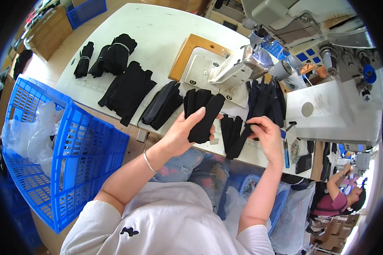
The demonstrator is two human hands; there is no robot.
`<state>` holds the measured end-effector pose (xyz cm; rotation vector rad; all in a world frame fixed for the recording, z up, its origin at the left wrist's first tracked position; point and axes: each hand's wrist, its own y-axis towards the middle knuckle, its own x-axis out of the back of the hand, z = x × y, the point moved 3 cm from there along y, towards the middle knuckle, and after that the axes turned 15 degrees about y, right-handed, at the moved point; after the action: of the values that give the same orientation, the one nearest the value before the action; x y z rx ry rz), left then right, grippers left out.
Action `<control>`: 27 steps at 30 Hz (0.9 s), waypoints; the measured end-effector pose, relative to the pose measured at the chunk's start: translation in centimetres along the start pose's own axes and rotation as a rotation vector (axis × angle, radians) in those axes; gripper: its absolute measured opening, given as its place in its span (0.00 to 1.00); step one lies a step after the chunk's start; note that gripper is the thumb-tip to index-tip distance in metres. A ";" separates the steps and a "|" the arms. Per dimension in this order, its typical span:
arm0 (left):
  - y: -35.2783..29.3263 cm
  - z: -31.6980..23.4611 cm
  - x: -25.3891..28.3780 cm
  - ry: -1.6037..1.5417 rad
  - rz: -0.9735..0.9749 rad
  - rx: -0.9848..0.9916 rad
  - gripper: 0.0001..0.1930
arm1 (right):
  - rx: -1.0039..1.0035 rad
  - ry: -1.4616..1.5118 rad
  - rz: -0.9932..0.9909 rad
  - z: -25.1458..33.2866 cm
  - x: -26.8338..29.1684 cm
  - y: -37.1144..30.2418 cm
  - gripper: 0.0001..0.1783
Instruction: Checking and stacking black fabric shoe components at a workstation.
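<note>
My left hand (179, 135) is closed around a stack of black fabric pieces (203, 121), thumb on top, above the table's front edge. To its right, my right hand (268, 138) pinches the end of a black fabric strip (239, 146) between thumb and fingers. Another black strip lies right beside that one. Left of the held stack sit a folded black pile (162, 105) and a wider black pile (127, 91). Dark fabric strips (266, 102) hang together beyond my right hand, by the sewing machine (238, 70).
Tied black bundles (119, 53) lie at the table's far left. A blue plastic crate (89, 157) with clear bags stands left of me. Scissors or a similar blue-handled tool (287, 154) and a black phone (303, 163) lie at the right edge. Another person (338, 195) sits far right.
</note>
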<state>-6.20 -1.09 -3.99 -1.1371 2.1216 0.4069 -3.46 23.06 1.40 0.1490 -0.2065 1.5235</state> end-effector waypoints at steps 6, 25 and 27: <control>-0.2 0.9 0.3 0.164 0.024 -0.074 0.17 | 0.440 -0.284 -0.246 2.4 -7.0 -1.3 0.23; -0.3 1.1 0.3 0.244 -0.045 -0.180 0.11 | 0.847 -0.341 -0.224 2.6 -11.0 -1.5 0.13; -0.2 1.2 0.4 0.231 -0.040 -0.182 0.11 | 0.889 -0.358 -0.209 2.8 -10.9 -1.4 0.13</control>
<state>-5.64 -0.79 -5.09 -1.3861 2.2929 0.4780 -2.55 11.76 1.73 1.1167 0.2155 1.2769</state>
